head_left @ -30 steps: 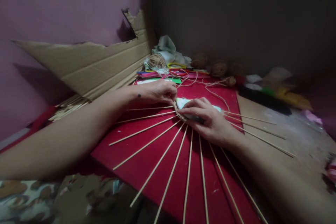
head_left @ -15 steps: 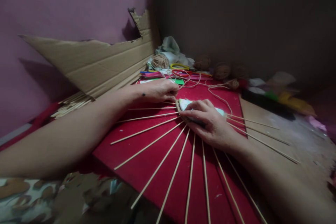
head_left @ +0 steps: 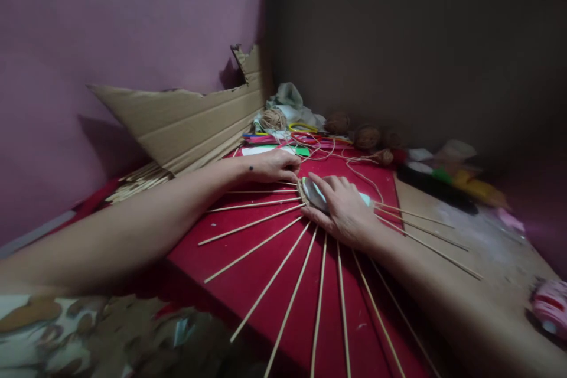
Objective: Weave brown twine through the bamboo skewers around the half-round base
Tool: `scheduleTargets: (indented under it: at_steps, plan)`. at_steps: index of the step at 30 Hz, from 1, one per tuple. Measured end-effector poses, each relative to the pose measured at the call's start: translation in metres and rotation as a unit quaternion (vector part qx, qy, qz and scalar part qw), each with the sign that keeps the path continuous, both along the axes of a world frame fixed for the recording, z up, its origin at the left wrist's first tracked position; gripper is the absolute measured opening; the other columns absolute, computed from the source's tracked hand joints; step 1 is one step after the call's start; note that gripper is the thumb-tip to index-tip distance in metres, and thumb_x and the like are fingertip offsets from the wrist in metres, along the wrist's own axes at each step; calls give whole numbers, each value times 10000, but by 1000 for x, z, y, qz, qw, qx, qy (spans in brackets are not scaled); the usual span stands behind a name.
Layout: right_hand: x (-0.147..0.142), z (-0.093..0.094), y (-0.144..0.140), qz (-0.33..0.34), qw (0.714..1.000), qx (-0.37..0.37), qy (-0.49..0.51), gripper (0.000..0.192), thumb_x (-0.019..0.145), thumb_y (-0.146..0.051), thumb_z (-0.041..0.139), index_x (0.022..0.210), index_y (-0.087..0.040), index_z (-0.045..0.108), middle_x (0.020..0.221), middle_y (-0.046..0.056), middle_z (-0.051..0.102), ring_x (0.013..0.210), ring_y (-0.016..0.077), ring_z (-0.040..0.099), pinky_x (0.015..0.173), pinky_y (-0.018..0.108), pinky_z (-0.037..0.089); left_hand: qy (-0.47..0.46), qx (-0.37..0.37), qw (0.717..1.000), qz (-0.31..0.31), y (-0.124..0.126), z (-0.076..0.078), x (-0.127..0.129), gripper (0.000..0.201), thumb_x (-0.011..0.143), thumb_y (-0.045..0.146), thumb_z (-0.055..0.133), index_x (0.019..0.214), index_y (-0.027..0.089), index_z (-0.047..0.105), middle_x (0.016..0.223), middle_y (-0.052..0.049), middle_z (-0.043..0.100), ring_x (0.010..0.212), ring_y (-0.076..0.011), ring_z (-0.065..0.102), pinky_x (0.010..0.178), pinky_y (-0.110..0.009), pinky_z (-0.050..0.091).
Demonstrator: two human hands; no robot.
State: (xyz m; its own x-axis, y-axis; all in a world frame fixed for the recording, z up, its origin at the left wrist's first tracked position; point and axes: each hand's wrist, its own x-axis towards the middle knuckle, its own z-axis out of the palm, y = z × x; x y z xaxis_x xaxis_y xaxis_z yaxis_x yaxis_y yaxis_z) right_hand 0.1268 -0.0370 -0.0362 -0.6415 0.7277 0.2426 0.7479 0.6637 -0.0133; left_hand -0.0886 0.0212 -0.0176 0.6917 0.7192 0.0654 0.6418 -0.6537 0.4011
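Observation:
A small round base with a pale green-white top [head_left: 364, 198] lies on a red board [head_left: 266, 274]. Thin wooden sticks [head_left: 290, 301] fan out from it, and tan twine [head_left: 301, 190] lines its rim. My right hand [head_left: 345, 209] rests across the top, thumb and fingers spread apart, with a dark grey patch showing between them. At the far left of the rim, my left hand [head_left: 280, 164] has its fingers curled together close to the stick ends. Whatever is in that pinch is hidden. A loose strand of twine [head_left: 365, 177] trails behind the base.
Behind the board lie twine balls [head_left: 273, 120], yellow-handled scissors [head_left: 303, 127] and a crumpled cloth [head_left: 287, 94]. Torn cardboard [head_left: 195, 118] leans on the left wall above bundled sticks [head_left: 142, 182]. A black object [head_left: 436, 189] lies at right, a pink item [head_left: 551, 307] nearer.
My right hand's fingers have spread from the left rim, uncovering the dark grey patch. My left hand stays at the rim. The camera view has shifted slightly.

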Motion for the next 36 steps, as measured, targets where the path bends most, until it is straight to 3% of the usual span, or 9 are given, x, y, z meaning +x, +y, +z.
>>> scheduleTargets:
  at_steps: [6, 13, 22, 31, 36]
  plan:
    - [-14, 8, 19, -7, 1000, 1, -28, 678, 878, -549, 404, 1374, -88, 383, 1056, 183, 563, 979, 309, 530, 839, 420, 429, 50, 36, 998, 5, -2, 3, -2, 195, 814, 324, 512, 719, 155, 502, 670, -1, 501, 593, -118, 425, 548, -226, 314]
    - [-14, 15, 44, 74, 997, -5, -24, 537, 892, -494, 420, 1244, -98, 505, 1070, 161, 586, 976, 268, 552, 865, 373, 430, 84, 61, 994, 40, 0, 6, -5, 147, 809, 284, 502, 736, 158, 518, 665, -4, 514, 584, -121, 424, 543, -230, 300]
    - [7, 36, 65, 144, 988, -46, -11, 425, 892, -415, 469, 1169, -114, 584, 1083, 163, 574, 965, 246, 548, 859, 374, 434, 80, 71, 993, 41, 7, 26, 12, 142, 796, 265, 507, 710, 152, 519, 631, 10, 487, 570, -108, 405, 528, -221, 285]
    - [0, 28, 47, 134, 988, -75, -26, 330, 861, -298, 530, 1134, -142, 630, 962, 125, 581, 892, 228, 530, 800, 361, 432, 52, 28, 998, -9, -2, -1, 2, 189, 804, 326, 495, 729, 154, 515, 653, 11, 486, 590, -113, 423, 534, -223, 303]
    - [-3, 28, 46, 133, 987, -87, -16, 291, 827, -237, 561, 1090, -149, 651, 988, 120, 614, 908, 220, 551, 818, 356, 442, 33, 29, 999, -11, -3, -4, -1, 199, 810, 331, 493, 720, 155, 517, 655, 14, 490, 599, -112, 432, 546, -218, 314]
